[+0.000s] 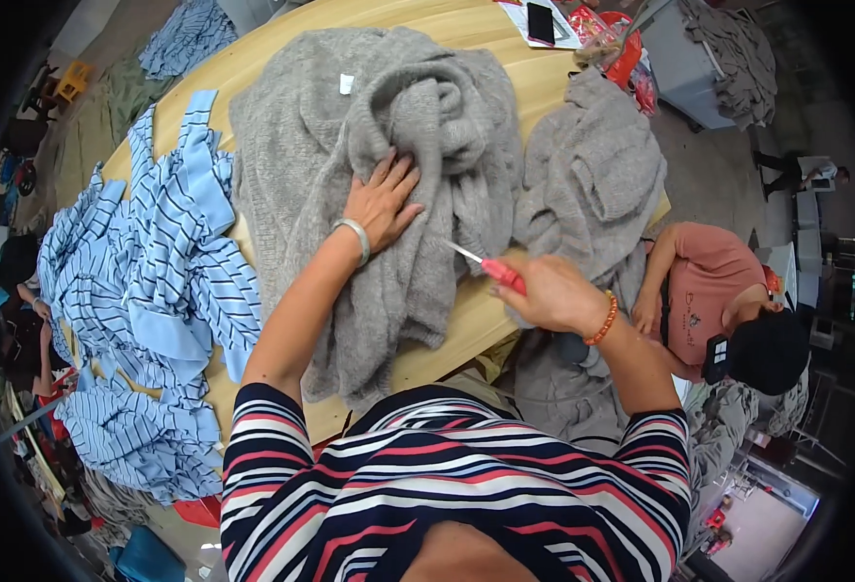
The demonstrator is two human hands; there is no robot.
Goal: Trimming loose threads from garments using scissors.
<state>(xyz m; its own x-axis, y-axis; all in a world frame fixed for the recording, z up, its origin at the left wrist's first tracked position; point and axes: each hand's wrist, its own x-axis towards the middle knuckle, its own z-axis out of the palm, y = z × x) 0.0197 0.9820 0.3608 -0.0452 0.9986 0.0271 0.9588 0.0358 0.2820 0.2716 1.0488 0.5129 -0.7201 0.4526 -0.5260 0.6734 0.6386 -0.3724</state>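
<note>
A big grey-brown knitted garment [296,126] lies heaped on the wooden table in front of me, a small white label near its top. My left hand [381,206] rests flat on its folds, palm down, with the fingers outstretched. In my right hand [555,293] is a red-handled tool [503,274] with a thin, pale metal tip pointing left toward the knit. I cannot make out the tip's exact shape. That hand is closed around the handle, above the table's near right edge and apart from the garment. A second grey knitted garment [597,170] lies just to the right.
Blue striped garments [156,252] cover the table's left side. At the far right are a dark phone [541,23] on papers and red plastic bags [624,58]. A person in a pink shirt [713,291] sits close on the right; another person [20,301] is at the left.
</note>
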